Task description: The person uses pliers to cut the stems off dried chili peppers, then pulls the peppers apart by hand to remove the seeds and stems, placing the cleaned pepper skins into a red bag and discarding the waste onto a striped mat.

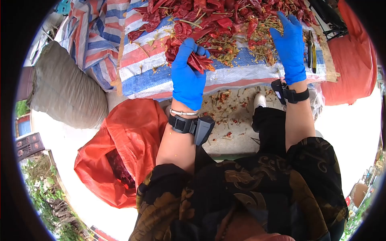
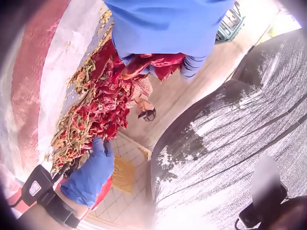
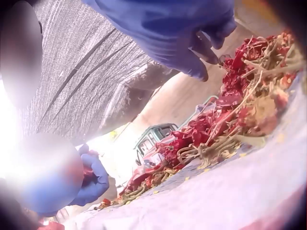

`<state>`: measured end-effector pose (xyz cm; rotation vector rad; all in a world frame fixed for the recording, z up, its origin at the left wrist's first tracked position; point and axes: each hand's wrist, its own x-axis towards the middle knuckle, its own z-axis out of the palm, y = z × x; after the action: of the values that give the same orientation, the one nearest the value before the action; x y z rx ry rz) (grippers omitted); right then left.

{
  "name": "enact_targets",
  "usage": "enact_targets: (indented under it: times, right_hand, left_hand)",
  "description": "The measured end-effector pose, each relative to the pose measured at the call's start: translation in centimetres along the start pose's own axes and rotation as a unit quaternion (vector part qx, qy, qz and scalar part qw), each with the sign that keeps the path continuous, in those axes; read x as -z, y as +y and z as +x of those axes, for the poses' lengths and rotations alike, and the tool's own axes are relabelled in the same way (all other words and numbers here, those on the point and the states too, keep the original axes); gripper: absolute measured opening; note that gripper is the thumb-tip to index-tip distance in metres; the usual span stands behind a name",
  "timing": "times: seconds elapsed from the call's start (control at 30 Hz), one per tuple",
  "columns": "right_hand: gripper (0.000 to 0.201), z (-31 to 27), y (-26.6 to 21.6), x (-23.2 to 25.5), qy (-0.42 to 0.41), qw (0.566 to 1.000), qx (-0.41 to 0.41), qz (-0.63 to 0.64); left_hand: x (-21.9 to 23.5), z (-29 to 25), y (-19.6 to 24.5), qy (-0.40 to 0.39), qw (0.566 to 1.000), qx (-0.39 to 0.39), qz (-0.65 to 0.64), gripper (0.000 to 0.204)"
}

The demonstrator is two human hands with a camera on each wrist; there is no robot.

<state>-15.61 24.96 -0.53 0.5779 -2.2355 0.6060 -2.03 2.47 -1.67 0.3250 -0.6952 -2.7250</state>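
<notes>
Left hand (image 1: pixel 188 78) grips red chilies (image 1: pixel 198 63); right hand (image 1: pixel 290 50), fingers parted, near chili pile (image 1: pixel 223 25).

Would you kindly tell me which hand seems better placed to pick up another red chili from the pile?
Probably the right hand: it looks empty by the pile, while the left hand holds red chilies.

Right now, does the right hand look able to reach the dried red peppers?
Probably yes: the right hand is open at the edge of the dried red peppers, and nothing visible blocks its way.
</notes>
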Motion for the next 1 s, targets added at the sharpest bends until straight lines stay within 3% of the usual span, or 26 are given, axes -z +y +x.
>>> enact_targets:
  times: [0.07,0.13,0.2,0.27,0.33,0.37,0.4,0.47,0.6,0.67,0.7,0.77,0.83,0.9,0.93,1.0]
  right_hand:
    - [0.048,-0.4,-2.2,-0.6,-0.036,0.997,-0.010,0.074]
    - [0.046,-0.6,-4.1,-1.8,-0.116,0.982,0.048,0.141]
    - [0.047,-0.9,-6.4,-2.5,-0.131,0.981,0.086,0.116]
    - [0.048,-1.5,-7.2,-3.6,-0.146,0.978,0.122,0.089]
    - [0.049,-1.4,-7.9,-4.4,-0.181,0.977,0.035,0.110]
    - [0.041,-1.4,-7.7,-4.1,-0.239,0.966,-0.020,0.096]
    - [0.041,-1.7,-7.0,-4.6,-0.239,0.966,-0.018,0.095]
    - [0.028,-2.6,-5.0,-6.3,-0.122,0.959,-0.043,0.252]
    - [0.018,-1.5,-6.0,-3.9,-0.093,0.938,-0.123,0.311]
    - [0.017,-0.7,-7.1,-2.0,-0.077,0.873,-0.204,0.437]
    - [0.016,-0.3,-7.3,-1.1,-0.109,0.850,-0.219,0.467]
    - [0.017,0.3,-8.1,0.7,-0.158,0.841,-0.226,0.465]
    - [0.018,0.4,-9.0,2.1,-0.203,0.830,-0.236,0.463]
    - [0.019,0.2,-10.1,2.7,-0.257,0.768,-0.284,0.513]
    - [0.019,0.1,-10.1,2.6,-0.256,0.767,-0.286,0.514]
    - [0.017,-0.2,-10.0,2.6,-0.293,0.728,-0.318,0.532]
  left_hand:
    - [-0.1,-0.1,0.0,0.032,0.999,-0.009,0.006,0.014]
    - [0.0,0.1,-0.2,0.062,0.998,-0.023,0.010,0.013]
    - [0.6,0.4,-0.7,0.052,0.997,0.027,-0.041,0.016]
    - [0.4,0.2,-0.9,0.040,0.998,0.029,-0.040,0.016]
    - [0.3,0.2,-1.0,0.032,0.998,0.036,-0.037,0.016]
    - [0.3,0.2,-1.0,0.030,0.998,0.041,-0.035,0.016]
    - [0.2,0.1,-0.9,0.029,0.998,0.040,-0.036,0.016]
    - [0.0,0.1,-0.9,0.033,0.998,0.035,-0.049,0.016]
    - [0.3,0.3,-0.7,0.008,0.998,0.045,-0.034,0.019]
    - [-0.2,0.1,-0.9,0.011,0.999,0.011,0.052,0.026]
    - [-0.8,0.0,-1.0,0.012,0.999,0.009,0.051,0.026]
    - [-1.8,-0.3,-1.2,-0.015,0.977,-0.133,0.163,0.035]
    - [-1.7,-0.5,-1.3,-0.032,0.967,-0.121,0.220,0.041]
    - [-2.6,-1.0,-1.4,-0.085,0.943,-0.140,0.288,0.050]
    - [-2.3,-0.9,-1.5,-0.086,0.943,-0.138,0.290,0.050]
    - [-1.8,-0.7,-2.0,-0.051,0.943,-0.055,0.325,0.043]
